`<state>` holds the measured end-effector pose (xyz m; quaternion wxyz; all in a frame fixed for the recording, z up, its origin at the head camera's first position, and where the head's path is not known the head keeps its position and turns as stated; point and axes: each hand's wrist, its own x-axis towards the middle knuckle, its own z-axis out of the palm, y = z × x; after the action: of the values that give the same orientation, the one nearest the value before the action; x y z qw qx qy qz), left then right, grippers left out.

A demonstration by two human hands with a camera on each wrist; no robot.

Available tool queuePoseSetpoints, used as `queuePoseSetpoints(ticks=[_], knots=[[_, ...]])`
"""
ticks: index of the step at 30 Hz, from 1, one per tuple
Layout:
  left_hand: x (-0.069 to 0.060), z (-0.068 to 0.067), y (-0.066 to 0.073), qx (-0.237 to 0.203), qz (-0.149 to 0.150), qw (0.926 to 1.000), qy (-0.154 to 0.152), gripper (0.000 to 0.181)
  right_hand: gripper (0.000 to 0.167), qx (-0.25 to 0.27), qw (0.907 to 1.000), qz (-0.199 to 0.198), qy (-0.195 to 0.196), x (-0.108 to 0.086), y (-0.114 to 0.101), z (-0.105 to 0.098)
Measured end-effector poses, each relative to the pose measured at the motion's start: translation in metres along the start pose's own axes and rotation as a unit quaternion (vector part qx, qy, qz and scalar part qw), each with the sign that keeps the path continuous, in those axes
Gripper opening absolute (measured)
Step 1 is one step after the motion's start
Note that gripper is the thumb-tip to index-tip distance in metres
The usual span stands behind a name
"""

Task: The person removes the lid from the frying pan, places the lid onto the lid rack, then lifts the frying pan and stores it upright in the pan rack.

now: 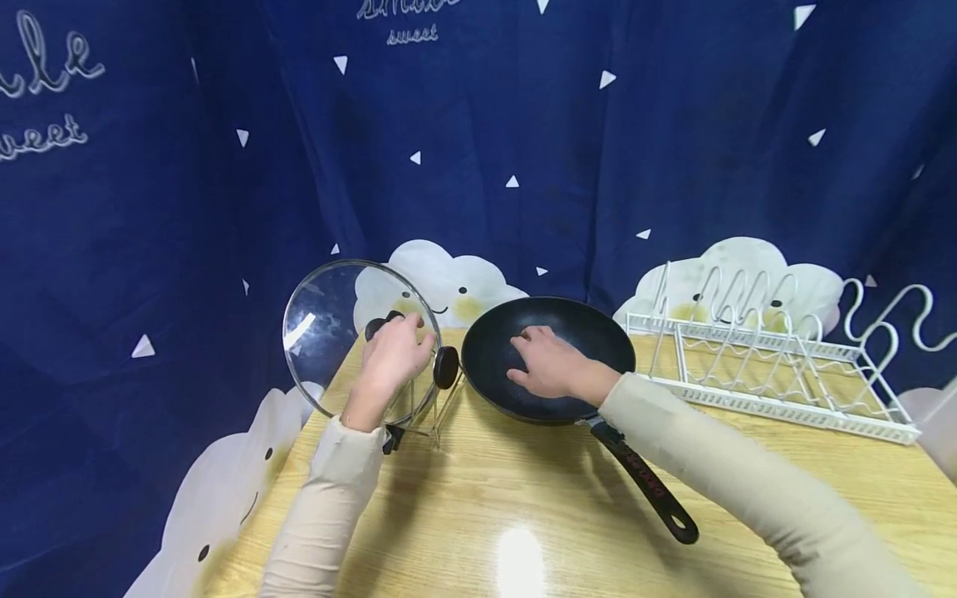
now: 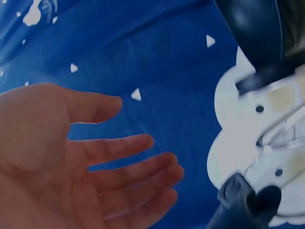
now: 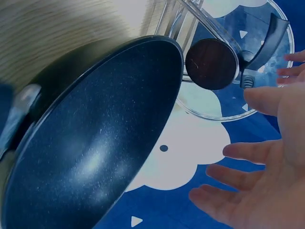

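A frying pan (image 1: pixel 493 349) with a dark interior rests on the table, its black handle (image 1: pixel 650 490) pointing toward the near right. My right hand (image 1: pixel 549 363) hovers over the pan with fingers spread, holding nothing; the right wrist view shows the pan (image 3: pixel 95 138) beside that hand (image 3: pixel 267 167). To the left, a glass lid (image 1: pixel 317 332) with a dark round knob (image 1: pixel 446 367) stands upright in a small wire stand (image 1: pixel 437 432). My left hand (image 1: pixel 396 353) is near the lid and stand, and its palm (image 2: pixel 47 157) looks free of any object in the left wrist view.
A white wire rack (image 1: pixel 785 418) with wavy dividers stands at the right of the wooden table (image 1: pixel 478 515). Behind the table hangs a blue curtain (image 1: pixel 478 124) with white triangles and cloud faces. The stand has black end pieces (image 1: pixel 392 438).
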<state>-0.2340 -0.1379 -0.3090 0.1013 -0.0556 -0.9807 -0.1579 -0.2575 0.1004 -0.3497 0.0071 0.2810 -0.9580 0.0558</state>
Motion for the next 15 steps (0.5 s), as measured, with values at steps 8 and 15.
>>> queuePoseSetpoints(ticks=[8, 15], knots=[[-0.003, 0.022, 0.032, 0.004, 0.059, 0.9982, -0.006, 0.034, 0.055, -0.007, 0.9989, -0.028, 0.036, -0.033, 0.021, -0.008], [-0.016, 0.046, 0.051, -0.001, 0.112, 0.9925, -0.049, 0.026, 0.051, 0.033, 0.9972, -0.033, 0.058, -0.063, 0.045, -0.001]])
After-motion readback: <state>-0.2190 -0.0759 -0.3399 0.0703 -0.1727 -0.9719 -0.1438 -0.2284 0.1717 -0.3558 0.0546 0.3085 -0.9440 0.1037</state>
